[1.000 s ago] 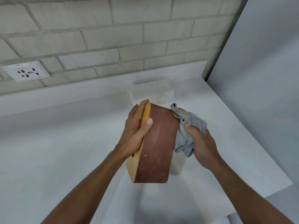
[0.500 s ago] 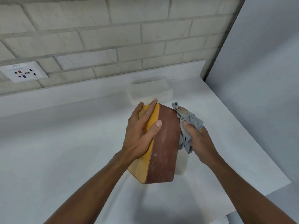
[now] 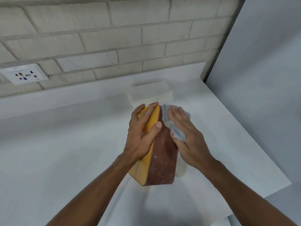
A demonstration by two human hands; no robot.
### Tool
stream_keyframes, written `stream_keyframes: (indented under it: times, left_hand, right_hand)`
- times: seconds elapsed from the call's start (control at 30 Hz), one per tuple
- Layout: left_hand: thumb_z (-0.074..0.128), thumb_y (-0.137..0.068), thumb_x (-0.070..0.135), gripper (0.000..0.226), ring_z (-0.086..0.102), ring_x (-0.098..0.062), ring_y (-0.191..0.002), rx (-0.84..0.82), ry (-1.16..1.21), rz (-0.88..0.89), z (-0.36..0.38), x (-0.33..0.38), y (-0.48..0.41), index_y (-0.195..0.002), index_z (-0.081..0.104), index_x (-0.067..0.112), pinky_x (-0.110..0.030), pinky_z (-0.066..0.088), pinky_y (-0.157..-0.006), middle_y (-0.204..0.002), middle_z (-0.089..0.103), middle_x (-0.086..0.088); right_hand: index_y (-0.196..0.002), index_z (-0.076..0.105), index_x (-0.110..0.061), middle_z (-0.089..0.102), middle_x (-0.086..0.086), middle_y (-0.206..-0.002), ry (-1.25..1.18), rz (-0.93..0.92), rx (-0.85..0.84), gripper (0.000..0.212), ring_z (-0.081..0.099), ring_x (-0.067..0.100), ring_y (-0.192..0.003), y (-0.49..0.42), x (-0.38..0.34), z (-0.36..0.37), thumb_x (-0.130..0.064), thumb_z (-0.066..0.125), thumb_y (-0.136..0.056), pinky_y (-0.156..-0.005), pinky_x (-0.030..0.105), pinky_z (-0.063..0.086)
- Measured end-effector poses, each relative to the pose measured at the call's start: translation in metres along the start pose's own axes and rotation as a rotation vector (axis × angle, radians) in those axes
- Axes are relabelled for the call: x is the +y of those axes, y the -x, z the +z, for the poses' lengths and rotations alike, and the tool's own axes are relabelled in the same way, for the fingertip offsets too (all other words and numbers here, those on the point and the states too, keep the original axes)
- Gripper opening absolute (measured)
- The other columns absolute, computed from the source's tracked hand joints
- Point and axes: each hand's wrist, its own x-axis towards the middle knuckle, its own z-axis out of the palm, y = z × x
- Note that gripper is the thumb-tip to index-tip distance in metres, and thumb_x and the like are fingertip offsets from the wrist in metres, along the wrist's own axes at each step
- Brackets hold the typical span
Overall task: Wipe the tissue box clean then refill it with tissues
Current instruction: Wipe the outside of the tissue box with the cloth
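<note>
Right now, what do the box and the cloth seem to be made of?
Box: rigid, probably wood or board. Its yellow side looks smooth with a slight sheen, perhaps painted or lacquered. Its brown face is matte, maybe a leather-like covering, and speckled with pale dust. Cloth: soft grey fabric, matte, bunched in limp folds, possibly microfibre.

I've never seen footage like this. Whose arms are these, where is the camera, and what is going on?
There is no machine here. These are a person's two bare arms, filmed by a camera worn on the head that looks forward and down. The left hand holds a tissue box, yellow on one face and dusty brown on another, tilted over a white counter. The right hand presses a grey cloth against the far end of the box to wipe it. Behind them on the counter lies a clear-wrapped pack of tissues, probably the refill. A socket sits in the brick wall.
</note>
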Motion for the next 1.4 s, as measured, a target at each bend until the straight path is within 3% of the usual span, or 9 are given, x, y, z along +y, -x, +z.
stream_keyframes:
  times: [0.33,0.57,0.8,0.97,1.07,1.13,1.2,1.3,1.4]
  left_hand:
    - [0.049,-0.095,0.063,0.059,0.027,-0.011,-0.156,0.013,0.015,0.030,-0.003,-0.006,0.003,-0.152,0.038,0.062,-0.053,0.032,-0.126,-0.164,0.033,0.000]
    - [0.052,-0.090,0.063,0.056,0.032,-0.004,-0.150,0.027,0.061,-0.002,-0.008,-0.005,0.005,-0.143,0.037,0.074,-0.036,0.037,-0.122,-0.160,0.031,0.006]
    - [0.051,-0.091,0.066,0.054,0.032,-0.002,-0.150,0.037,0.026,0.026,-0.006,-0.006,0.004,-0.142,0.035,0.077,-0.044,0.034,-0.124,-0.161,0.032,0.005]
    - [0.051,-0.091,0.069,0.058,0.031,-0.013,-0.153,0.025,-0.022,0.011,0.000,-0.005,0.005,-0.146,0.034,0.074,-0.057,0.037,-0.121,-0.162,0.027,0.010]
    - [0.049,-0.091,0.071,0.059,0.031,-0.013,-0.153,0.032,-0.035,0.022,0.001,-0.007,0.004,-0.147,0.032,0.074,-0.058,0.036,-0.121,-0.163,0.027,0.010]
    - [0.048,-0.090,0.073,0.058,0.032,-0.015,-0.153,0.037,-0.050,-0.004,0.002,-0.005,0.001,-0.145,0.031,0.077,-0.059,0.037,-0.120,-0.163,0.027,0.011]
    - [0.046,-0.089,0.074,0.057,0.033,-0.016,-0.152,0.035,-0.080,-0.025,0.006,-0.002,-0.001,-0.143,0.030,0.079,-0.059,0.038,-0.119,-0.163,0.027,0.013]
    - [0.048,-0.089,0.072,0.056,0.032,-0.013,-0.152,0.039,-0.045,-0.021,0.005,-0.004,-0.002,-0.142,0.031,0.080,-0.054,0.037,-0.121,-0.163,0.028,0.011]
    - [0.050,-0.088,0.067,0.056,0.033,-0.006,-0.150,0.038,0.034,-0.009,-0.004,-0.008,-0.001,-0.141,0.034,0.079,-0.034,0.036,-0.121,-0.161,0.032,0.007]
  right_hand:
    - [-0.151,0.038,-0.019,0.032,0.004,-0.161,0.093,-0.175,-0.024,0.051,0.021,0.020,-0.152,-0.019,-0.016,0.004,-0.028,0.043,-0.101,-0.124,0.042,0.020]
    - [-0.152,0.027,-0.033,0.026,-0.012,-0.162,-0.028,0.083,-0.009,0.052,0.016,0.007,-0.152,-0.003,0.013,0.000,-0.038,0.033,-0.100,-0.122,0.041,0.025]
    - [-0.154,0.029,-0.021,0.022,-0.004,-0.164,0.012,-0.112,-0.071,0.054,0.010,0.016,-0.154,-0.001,-0.015,0.012,-0.022,0.045,-0.102,-0.125,0.041,0.009]
    - [-0.155,0.026,-0.029,0.021,-0.014,-0.163,-0.141,0.163,0.036,0.055,0.011,0.004,-0.152,-0.004,0.002,0.005,-0.029,0.040,-0.101,-0.125,0.034,0.018]
    - [-0.155,0.024,-0.024,0.019,-0.005,-0.165,-0.030,-0.031,-0.007,0.058,0.010,0.016,-0.154,0.010,0.002,0.013,-0.020,0.045,-0.101,-0.123,0.027,0.014]
    - [-0.154,0.026,-0.023,0.020,-0.004,-0.165,-0.073,-0.039,-0.015,0.056,0.013,0.017,-0.154,0.011,0.011,0.013,-0.021,0.044,-0.102,-0.124,0.031,0.016]
    - [-0.154,0.026,-0.029,0.021,-0.009,-0.165,-0.191,0.136,0.023,0.054,0.014,0.013,-0.153,0.007,0.016,0.012,-0.030,0.040,-0.102,-0.124,0.041,0.019]
    - [-0.154,0.029,-0.028,0.021,-0.007,-0.164,-0.115,0.091,0.021,0.054,0.012,0.015,-0.153,0.012,0.007,0.017,-0.031,0.041,-0.101,-0.123,0.029,0.019]
    - [-0.152,0.034,-0.023,0.025,-0.007,-0.163,-0.055,-0.040,-0.015,0.052,0.014,0.016,-0.153,0.014,0.009,0.017,-0.027,0.043,-0.102,-0.120,0.020,0.019]
